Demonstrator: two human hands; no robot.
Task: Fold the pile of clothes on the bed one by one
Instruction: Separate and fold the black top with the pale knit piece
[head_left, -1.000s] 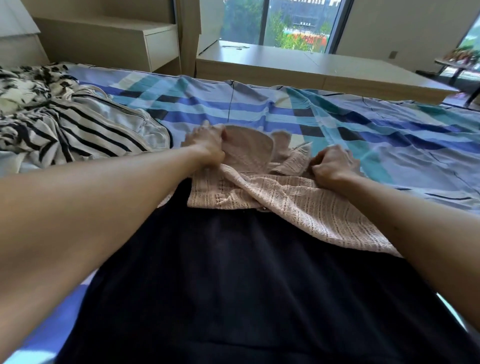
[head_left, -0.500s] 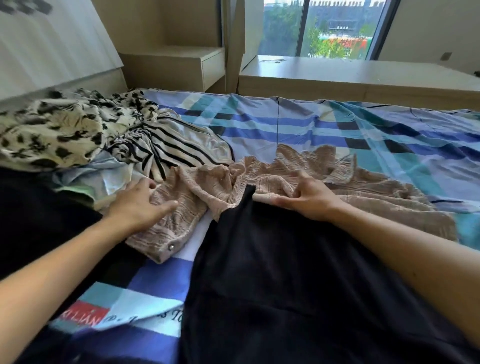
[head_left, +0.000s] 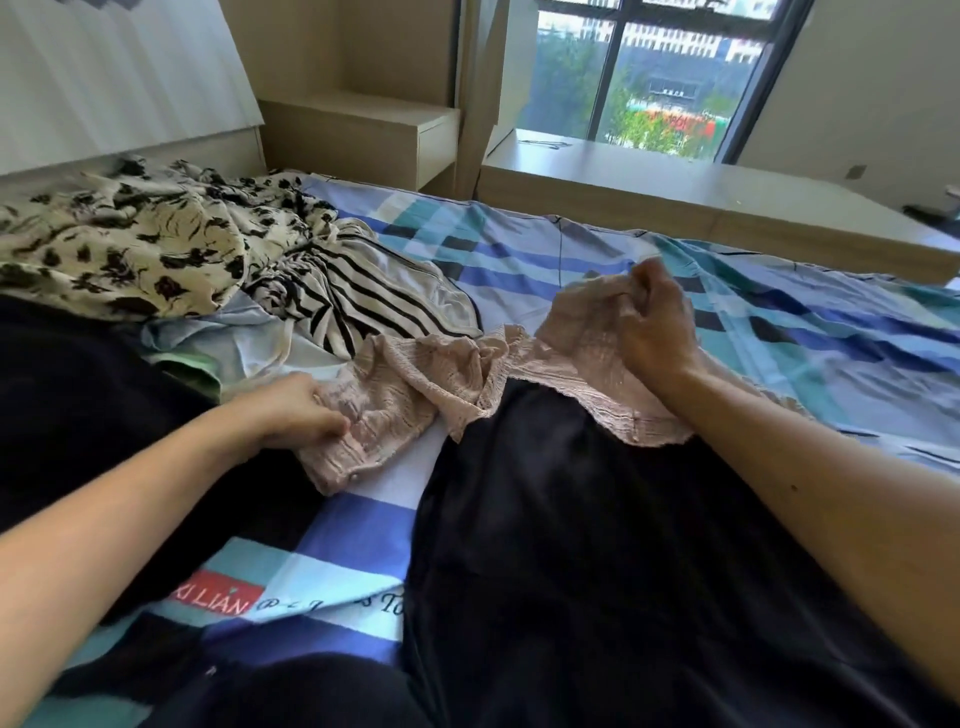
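1. The pink knit top (head_left: 452, 374) lies crumpled on the bed (head_left: 779, 322) just above centre. Its near edge touches a black garment (head_left: 597, 545) spread toward 6 o'clock.
2. The left hand (head_left: 298, 410), at 9 o'clock of the top, curls its fingers onto one knit end.
3. The right hand (head_left: 657, 322), at 2 o'clock, pinches a raised fold of it.
4. The unfolded pile (head_left: 208, 260) sits at 10 o'clock.

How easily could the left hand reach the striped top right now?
Probably yes, quite easily: the striped top lies uncovered just beyond the left hand, with only flat cloth between. The hand grips the pink knit top, though, so it would need to let go first.
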